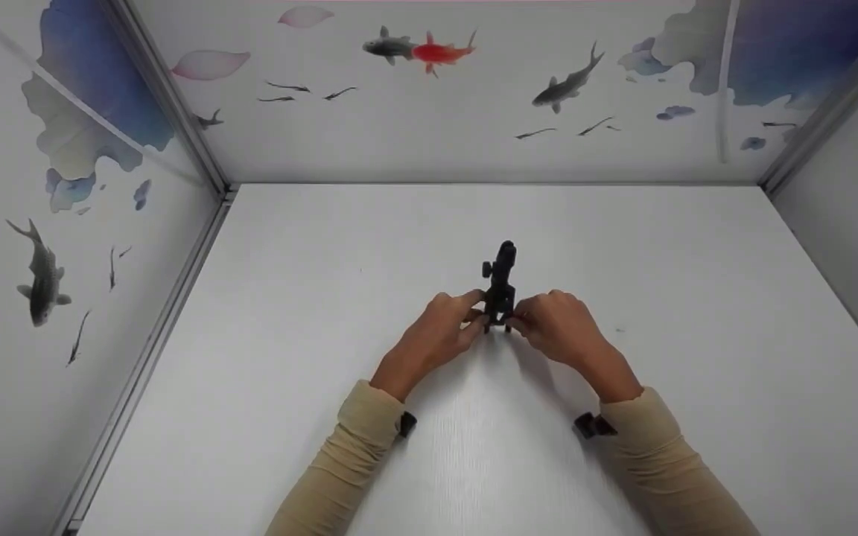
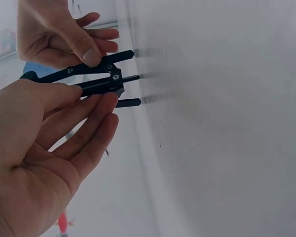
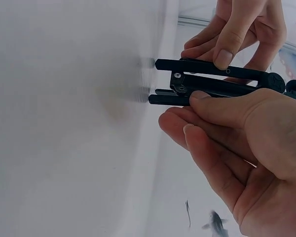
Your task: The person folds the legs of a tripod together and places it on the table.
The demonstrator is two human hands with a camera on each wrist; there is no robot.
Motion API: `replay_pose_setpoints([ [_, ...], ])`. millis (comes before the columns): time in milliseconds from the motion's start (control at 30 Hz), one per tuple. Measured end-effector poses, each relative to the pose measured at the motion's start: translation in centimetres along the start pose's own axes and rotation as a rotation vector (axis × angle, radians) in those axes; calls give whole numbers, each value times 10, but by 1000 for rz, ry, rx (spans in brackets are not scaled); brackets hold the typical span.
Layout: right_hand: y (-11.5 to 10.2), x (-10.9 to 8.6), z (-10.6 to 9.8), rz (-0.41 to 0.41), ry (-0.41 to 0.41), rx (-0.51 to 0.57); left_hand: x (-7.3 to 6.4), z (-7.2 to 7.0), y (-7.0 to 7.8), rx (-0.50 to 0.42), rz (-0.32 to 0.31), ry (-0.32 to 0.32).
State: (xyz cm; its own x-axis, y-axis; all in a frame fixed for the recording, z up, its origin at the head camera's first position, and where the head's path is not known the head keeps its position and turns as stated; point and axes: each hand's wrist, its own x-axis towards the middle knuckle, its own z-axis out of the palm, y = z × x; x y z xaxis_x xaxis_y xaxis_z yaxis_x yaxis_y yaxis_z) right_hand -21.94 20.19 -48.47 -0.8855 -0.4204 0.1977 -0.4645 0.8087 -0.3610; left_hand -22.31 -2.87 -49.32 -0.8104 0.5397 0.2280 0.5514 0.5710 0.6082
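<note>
A small black tripod (image 1: 502, 279) stands upright near the middle of the white table, with a knob on the left of its upper part. My left hand (image 1: 440, 329) pinches one leg between thumb and fingers, low on the tripod's left side. Opposite it, my right hand (image 1: 559, 327) pinches another leg on the right. In the left wrist view, three leg tips (image 2: 133, 53) point at the tabletop, their reflections right beside them. The legs (image 3: 207, 65) are slightly spread around a central post in the right wrist view. Fingers partly cover the tripod in both wrist views.
White panels painted with fish and blue leaves rise behind the table (image 1: 310, 253) and at both sides. Metal rails (image 1: 176, 313) run along the left edge. A small black device (image 1: 593, 426) sits at the right cuff, another (image 1: 407, 424) at the left.
</note>
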Motion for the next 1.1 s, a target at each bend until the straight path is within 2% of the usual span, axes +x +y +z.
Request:
replay_pose_setpoints([
  [267, -3, 0, 1, 9, -30, 78, -1, 1, -1, 35, 5, 16],
  [600, -7, 1, 3, 70, -29, 93, 0, 1, -2, -2, 6, 11],
  [800, -7, 2, 3, 59, -37, 135, 0, -1, -1, -9, -11, -3],
  [1100, -8, 2, 5, 52, -37, 176, -1, -3, -2, 50, -3, -9],
])
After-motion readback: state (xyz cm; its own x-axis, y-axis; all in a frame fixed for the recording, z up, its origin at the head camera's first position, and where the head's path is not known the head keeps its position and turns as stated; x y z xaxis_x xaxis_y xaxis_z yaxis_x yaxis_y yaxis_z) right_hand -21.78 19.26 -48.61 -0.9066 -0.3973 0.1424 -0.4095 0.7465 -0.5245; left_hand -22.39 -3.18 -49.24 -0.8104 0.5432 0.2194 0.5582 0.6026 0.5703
